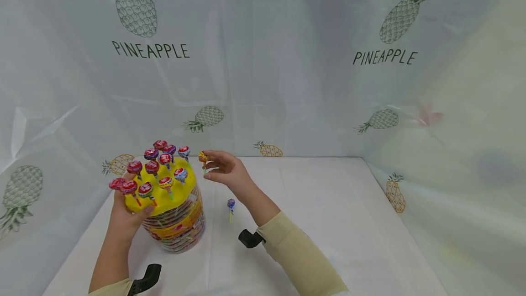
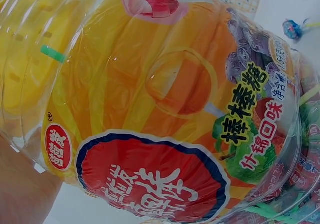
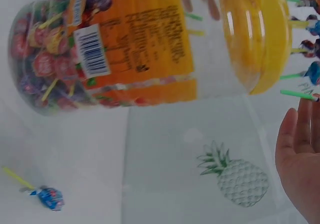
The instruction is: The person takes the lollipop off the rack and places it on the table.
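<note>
The yellow-wrapped lollipop [image 1: 203, 156] is in my right hand [image 1: 225, 168], the fingers closed on it from the far side and the thumb near its stick. It hangs head up, just to the right of the yellow lid [image 1: 176, 192] and apart from it, the green stick pointing down. I judge the pinch light: if my fingertips slacken or the stick catches the rim, it could swivel or drop to the bench [image 1: 328, 204].

The lid bears about a dozen upright lollipops [image 1: 152, 168], several leaning outward. Those along its right edge are close enough that a careless swing of my knuckles could knock them. The clear jar [image 1: 176, 232] under it has more candy at its bottom; a sideways push on the lid could tip it if my other grip loosened.

That grip is my left hand [image 1: 125, 216], clamped around the jar's top from the left, thumb over the lid's near edge beside an orange stick. A shift of that thumb could nudge the stick askew. Not all the left fingers show in the head view.

My right forearm reaches up and inward from the lower right, wrist bent toward the jar; my left comes up from the lower left. Between the jar and my right forearm, a blue lollipop [image 1: 231, 203] lies on the bench, where a lowered wrist might brush it.
</note>
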Demonstrator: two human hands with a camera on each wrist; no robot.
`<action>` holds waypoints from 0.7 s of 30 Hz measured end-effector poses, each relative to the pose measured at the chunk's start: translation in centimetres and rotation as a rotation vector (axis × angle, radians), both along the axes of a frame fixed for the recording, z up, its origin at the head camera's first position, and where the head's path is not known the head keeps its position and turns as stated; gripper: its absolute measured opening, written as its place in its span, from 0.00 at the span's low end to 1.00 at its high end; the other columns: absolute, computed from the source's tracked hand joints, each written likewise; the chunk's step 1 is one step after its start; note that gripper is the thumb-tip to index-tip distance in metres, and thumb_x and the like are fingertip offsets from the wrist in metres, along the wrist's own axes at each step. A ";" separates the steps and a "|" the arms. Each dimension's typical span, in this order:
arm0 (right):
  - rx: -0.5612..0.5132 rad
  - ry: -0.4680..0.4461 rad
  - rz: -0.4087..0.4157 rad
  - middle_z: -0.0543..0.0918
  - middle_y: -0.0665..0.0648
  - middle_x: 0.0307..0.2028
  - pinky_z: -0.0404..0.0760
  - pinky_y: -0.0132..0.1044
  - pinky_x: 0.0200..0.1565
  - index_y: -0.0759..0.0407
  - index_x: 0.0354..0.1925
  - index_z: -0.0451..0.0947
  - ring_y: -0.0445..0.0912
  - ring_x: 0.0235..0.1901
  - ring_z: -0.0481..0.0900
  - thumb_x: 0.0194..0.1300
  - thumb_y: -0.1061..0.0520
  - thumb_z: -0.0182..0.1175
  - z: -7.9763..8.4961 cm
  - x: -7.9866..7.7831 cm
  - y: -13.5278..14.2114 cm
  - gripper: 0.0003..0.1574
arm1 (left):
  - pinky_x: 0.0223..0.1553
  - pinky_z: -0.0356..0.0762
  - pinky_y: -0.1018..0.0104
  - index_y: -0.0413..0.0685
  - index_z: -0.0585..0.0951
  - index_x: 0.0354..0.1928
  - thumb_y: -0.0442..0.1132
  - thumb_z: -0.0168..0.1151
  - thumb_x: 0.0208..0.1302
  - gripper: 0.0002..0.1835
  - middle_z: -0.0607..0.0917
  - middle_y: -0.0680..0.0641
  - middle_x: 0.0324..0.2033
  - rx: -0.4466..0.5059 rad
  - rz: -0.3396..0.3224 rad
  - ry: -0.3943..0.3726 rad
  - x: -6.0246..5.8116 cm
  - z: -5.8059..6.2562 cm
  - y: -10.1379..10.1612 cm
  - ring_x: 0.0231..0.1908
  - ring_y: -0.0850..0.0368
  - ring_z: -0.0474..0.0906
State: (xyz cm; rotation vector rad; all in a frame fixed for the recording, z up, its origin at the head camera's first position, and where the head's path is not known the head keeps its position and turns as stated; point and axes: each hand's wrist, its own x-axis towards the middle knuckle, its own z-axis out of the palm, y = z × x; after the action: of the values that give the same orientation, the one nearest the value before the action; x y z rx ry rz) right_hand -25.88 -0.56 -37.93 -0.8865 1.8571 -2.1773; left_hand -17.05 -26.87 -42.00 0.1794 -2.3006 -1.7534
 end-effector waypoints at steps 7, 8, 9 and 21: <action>0.044 -0.127 -0.044 0.80 0.54 0.53 0.80 0.40 0.52 0.51 0.63 0.75 0.47 0.49 0.80 0.63 0.68 0.64 -3.3 -0.7 0.9 0.31 | 0.52 0.65 0.86 0.80 0.41 0.73 0.41 0.62 0.67 0.48 0.53 0.38 0.70 0.000 0.009 -0.012 0.1 0.0 0.0 0.70 0.41 0.52; 0.045 -0.145 -0.049 0.80 0.55 0.53 0.80 0.41 0.52 0.52 0.63 0.75 0.47 0.48 0.80 0.63 0.68 0.63 -3.7 -0.7 1.0 0.31 | 0.52 0.65 0.86 0.80 0.41 0.73 0.41 0.62 0.67 0.48 0.53 0.39 0.70 -0.001 0.007 -0.012 0.1 0.0 0.0 0.70 0.41 0.52; 0.048 -0.160 -0.055 0.80 0.55 0.53 0.80 0.41 0.52 0.53 0.62 0.75 0.47 0.48 0.80 0.63 0.68 0.63 -4.2 -0.8 1.1 0.30 | 0.53 0.64 0.85 0.80 0.41 0.74 0.41 0.63 0.67 0.48 0.53 0.39 0.70 -0.001 0.005 -0.012 0.1 0.1 0.0 0.70 0.41 0.52; 0.109 -0.269 -0.131 0.82 0.56 0.47 0.81 0.40 0.49 0.56 0.61 0.76 0.46 0.43 0.83 0.61 0.69 0.65 -9.3 -1.6 2.6 0.30 | 0.54 0.64 0.85 0.78 0.42 0.74 0.38 0.64 0.66 0.49 0.52 0.39 0.71 0.020 -0.004 0.003 0.1 0.1 -0.1 0.71 0.42 0.50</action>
State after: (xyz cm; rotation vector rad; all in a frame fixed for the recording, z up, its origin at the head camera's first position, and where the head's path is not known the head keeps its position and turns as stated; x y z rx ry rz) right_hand -27.49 2.04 -47.24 -0.4376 1.9222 -2.1183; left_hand -16.99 -26.99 -41.95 0.1761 -2.2834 -1.7786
